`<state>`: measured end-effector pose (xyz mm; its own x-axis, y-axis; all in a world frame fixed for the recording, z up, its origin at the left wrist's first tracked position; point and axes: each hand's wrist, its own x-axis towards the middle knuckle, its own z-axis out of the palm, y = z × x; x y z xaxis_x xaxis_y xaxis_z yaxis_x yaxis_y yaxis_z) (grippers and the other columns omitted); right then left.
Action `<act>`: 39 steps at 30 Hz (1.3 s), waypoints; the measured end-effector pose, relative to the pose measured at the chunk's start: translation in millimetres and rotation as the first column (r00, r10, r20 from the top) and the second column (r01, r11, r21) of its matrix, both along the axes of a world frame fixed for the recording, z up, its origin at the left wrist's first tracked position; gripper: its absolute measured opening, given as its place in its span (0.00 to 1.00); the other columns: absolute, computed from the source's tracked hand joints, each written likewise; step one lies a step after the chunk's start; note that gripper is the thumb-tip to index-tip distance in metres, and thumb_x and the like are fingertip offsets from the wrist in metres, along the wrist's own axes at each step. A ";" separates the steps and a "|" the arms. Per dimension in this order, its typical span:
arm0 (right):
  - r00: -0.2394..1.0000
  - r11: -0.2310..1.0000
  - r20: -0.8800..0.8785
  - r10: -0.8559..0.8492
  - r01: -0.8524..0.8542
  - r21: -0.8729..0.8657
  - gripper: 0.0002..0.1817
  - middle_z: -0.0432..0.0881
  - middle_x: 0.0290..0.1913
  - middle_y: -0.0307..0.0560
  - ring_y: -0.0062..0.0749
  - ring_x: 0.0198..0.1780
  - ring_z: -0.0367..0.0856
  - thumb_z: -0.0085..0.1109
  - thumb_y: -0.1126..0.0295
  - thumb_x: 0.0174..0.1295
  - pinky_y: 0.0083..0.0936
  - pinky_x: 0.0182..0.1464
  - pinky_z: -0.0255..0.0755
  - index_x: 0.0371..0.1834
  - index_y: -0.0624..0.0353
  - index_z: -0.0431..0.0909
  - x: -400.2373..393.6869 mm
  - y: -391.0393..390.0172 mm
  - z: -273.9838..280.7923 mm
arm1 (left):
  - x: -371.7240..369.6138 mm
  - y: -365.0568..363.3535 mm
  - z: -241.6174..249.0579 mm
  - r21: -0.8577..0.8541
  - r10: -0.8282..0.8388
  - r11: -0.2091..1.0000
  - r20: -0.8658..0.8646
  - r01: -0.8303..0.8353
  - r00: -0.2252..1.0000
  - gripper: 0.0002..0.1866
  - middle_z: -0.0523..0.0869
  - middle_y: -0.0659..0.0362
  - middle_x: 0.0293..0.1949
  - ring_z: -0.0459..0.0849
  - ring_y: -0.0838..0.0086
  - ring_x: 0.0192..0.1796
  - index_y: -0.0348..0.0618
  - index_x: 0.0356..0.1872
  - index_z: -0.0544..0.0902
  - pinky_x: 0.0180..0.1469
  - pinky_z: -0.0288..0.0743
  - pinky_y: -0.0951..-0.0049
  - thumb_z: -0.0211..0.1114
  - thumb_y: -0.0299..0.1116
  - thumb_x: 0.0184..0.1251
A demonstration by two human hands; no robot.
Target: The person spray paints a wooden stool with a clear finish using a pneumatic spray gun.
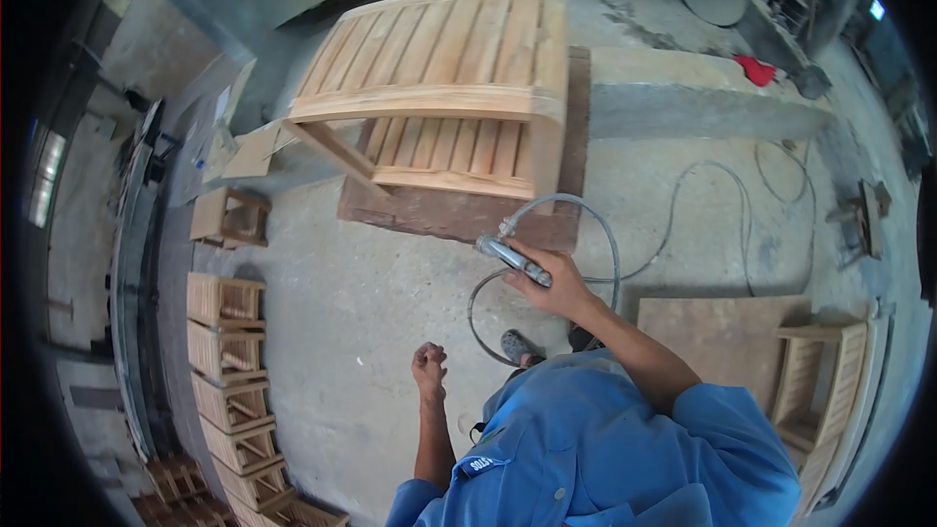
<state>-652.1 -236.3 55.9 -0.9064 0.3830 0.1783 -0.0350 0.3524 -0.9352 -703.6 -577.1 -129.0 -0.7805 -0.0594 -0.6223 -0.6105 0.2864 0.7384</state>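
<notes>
In the head view, my right hand is closed around the handle of a metal spray gun. A grey hose is joined to the gun and loops back past my wrist. My left hand hangs low over the floor, its fingers curled in, with nothing visible in it. Beyond the gun, a two-tier slatted wooden bench stands on a brown board. The gun is apart from the bench, in front of its lower shelf.
Several small wooden stools are lined up on the left. Another slatted wooden piece stands at right beside a flat brown sheet. More hose trails over the concrete floor. A red cloth lies on a low ledge.
</notes>
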 end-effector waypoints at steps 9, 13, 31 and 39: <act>0.975 0.993 -0.199 -0.101 0.085 -0.087 0.28 0.85 0.36 0.46 0.23 0.36 0.82 0.64 0.62 0.67 0.21 0.42 0.76 0.64 0.70 0.73 110.6 64.8 42.5 | -34.3 142.3 55.2 0.194 -0.119 0.968 -0.206 0.160 0.971 0.21 0.85 0.57 0.53 0.83 0.68 0.54 0.48 0.61 0.75 0.53 0.75 0.58 0.58 0.47 0.74; 0.960 0.992 -0.258 -0.110 0.090 -0.089 0.29 0.85 0.35 0.46 0.23 0.34 0.82 0.64 0.60 0.67 0.20 0.40 0.76 0.63 0.71 0.73 145.4 93.7 54.1 | -26.3 189.1 74.6 0.280 -0.105 0.944 -0.243 0.174 0.964 0.21 0.84 0.57 0.55 0.82 0.68 0.56 0.47 0.62 0.74 0.55 0.74 0.57 0.56 0.46 0.75; 0.902 0.994 -0.426 0.068 -0.099 -0.053 0.28 0.86 0.35 0.47 0.23 0.35 0.85 0.65 0.63 0.66 0.21 0.39 0.78 0.65 0.69 0.73 150.0 134.3 69.4 | -11.7 198.0 125.4 0.289 0.102 0.957 -0.290 -0.014 0.952 0.24 0.79 0.55 0.62 0.75 0.60 0.65 0.48 0.65 0.71 0.62 0.68 0.43 0.54 0.50 0.76; 0.878 0.960 -0.391 -0.277 0.234 -0.154 0.22 0.85 0.35 0.45 0.20 0.36 0.80 0.66 0.75 0.63 0.20 0.40 0.76 0.60 0.66 0.78 181.5 178.9 78.6 | -73.0 226.9 168.9 0.262 -0.051 0.949 -0.426 0.177 0.903 0.40 0.58 0.52 0.77 0.53 0.53 0.78 0.48 0.78 0.53 0.73 0.45 0.35 0.46 0.61 0.74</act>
